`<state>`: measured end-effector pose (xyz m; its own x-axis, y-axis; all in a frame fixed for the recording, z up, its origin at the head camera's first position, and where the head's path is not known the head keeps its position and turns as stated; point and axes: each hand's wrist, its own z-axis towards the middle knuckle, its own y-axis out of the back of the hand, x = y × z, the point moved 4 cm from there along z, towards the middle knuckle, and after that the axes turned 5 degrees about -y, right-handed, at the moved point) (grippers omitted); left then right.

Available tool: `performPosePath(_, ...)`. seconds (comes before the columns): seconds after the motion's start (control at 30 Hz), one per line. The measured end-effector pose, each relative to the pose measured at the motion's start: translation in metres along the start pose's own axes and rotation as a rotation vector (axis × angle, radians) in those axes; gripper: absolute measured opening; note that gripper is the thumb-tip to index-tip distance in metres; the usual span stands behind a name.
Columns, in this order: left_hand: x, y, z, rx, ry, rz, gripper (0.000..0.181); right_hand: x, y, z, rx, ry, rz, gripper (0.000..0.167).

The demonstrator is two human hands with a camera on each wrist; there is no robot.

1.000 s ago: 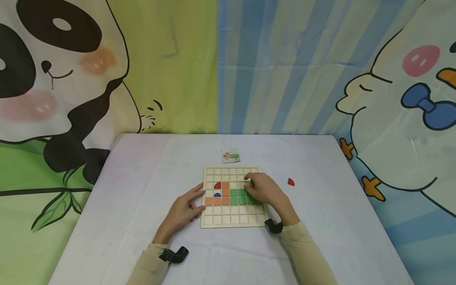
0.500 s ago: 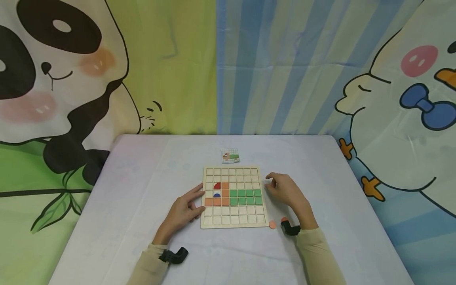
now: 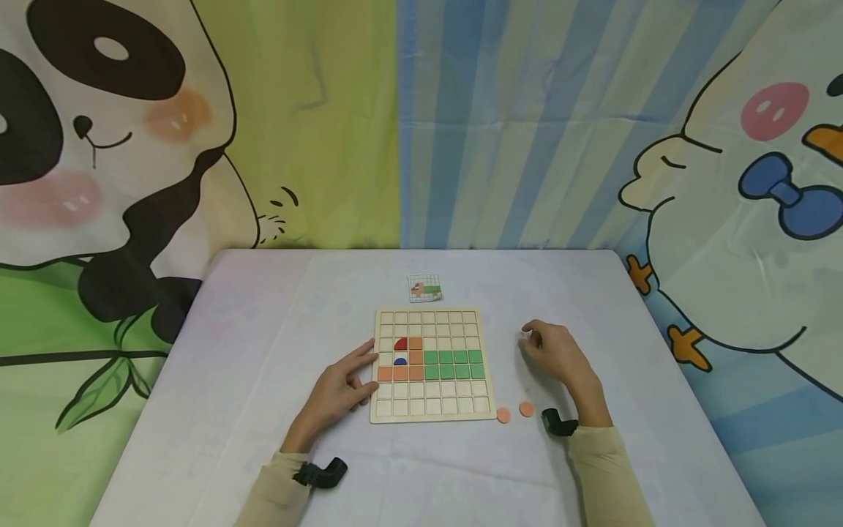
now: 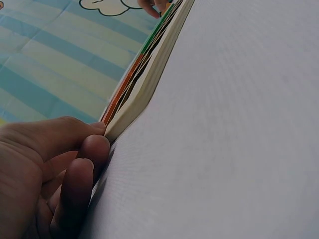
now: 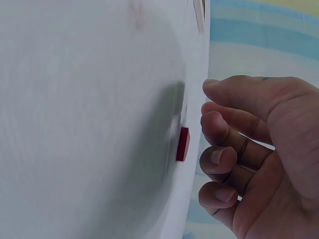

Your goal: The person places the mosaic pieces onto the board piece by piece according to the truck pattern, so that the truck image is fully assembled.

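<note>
My left hand (image 3: 334, 389) rests at the left edge of a wooden grid board (image 3: 435, 406), thumb and fingertips touching its side. Set in the grid are orange squares (image 3: 416, 372), two rows of green squares (image 3: 446, 372), a red quarter-circle (image 3: 401, 343) and a blue half-circle (image 3: 400, 361). Right of the board, my right hand (image 3: 558, 353) hovers over the cloth with loosely bent fingers and nothing between them. Close to its fingertips, a loose red piece (image 5: 183, 144) lies on the table in the right wrist view; the hand hides it in the head view.
Two orange discs, a nearer one (image 3: 503, 416) and another (image 3: 526, 409), lie by the board's lower right corner. Behind the board is a small pattern card (image 3: 424, 288). A white cloth covers the table (image 3: 296, 307), with printed curtains (image 3: 461, 124) beyond it.
My right hand has moved right, off the board and out over the cloth. The green squares and both orange discs, partly or wholly covered before, now show fully. My left hand has stayed put.
</note>
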<state>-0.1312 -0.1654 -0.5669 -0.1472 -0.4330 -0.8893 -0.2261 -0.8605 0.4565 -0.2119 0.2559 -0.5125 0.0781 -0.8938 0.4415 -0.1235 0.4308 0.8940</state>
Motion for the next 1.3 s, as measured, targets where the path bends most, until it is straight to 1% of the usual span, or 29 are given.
performPosePath(0.2,-0.001,0.0,0.0,-0.002,-0.005,-0.006,0.064,-0.014,0.003,0.001,0.005,-0.046,-0.006,0.028)
performPosePath(0.37,-0.001,0.0,0.0,-0.004,-0.007,-0.004,0.064,-0.021,0.004,0.002,0.001,-0.046,-0.006,0.025)
performPosePath(0.53,0.001,0.0,0.0,-0.003,-0.009,-0.005,0.064,-0.023,0.005,0.002,-0.005,-0.044,0.014,0.027)
performPosePath(0.67,0.001,0.0,0.0,-0.003,-0.009,-0.004,0.064,-0.023,0.003,0.002,0.003,-0.052,0.004,0.028)
performPosePath(0.83,0.0,0.0,0.0,-0.002,-0.003,0.0,0.064,-0.017,-0.001,0.002,0.043,-0.056,0.006,0.028)
performPosePath(1.07,-0.002,0.001,-0.001,-0.002,-0.003,0.005,0.064,-0.012,-0.003,-0.002,0.066,-0.016,-0.006,0.027)
performPosePath(1.17,-0.002,0.001,-0.001,-0.006,0.008,0.008,0.065,-0.011,-0.002,-0.005,0.074,-0.005,0.0,0.027)
performPosePath(1.3,-0.002,0.0,-0.001,-0.008,0.024,0.008,0.065,-0.012,0.001,-0.008,0.072,-0.036,0.019,0.029)
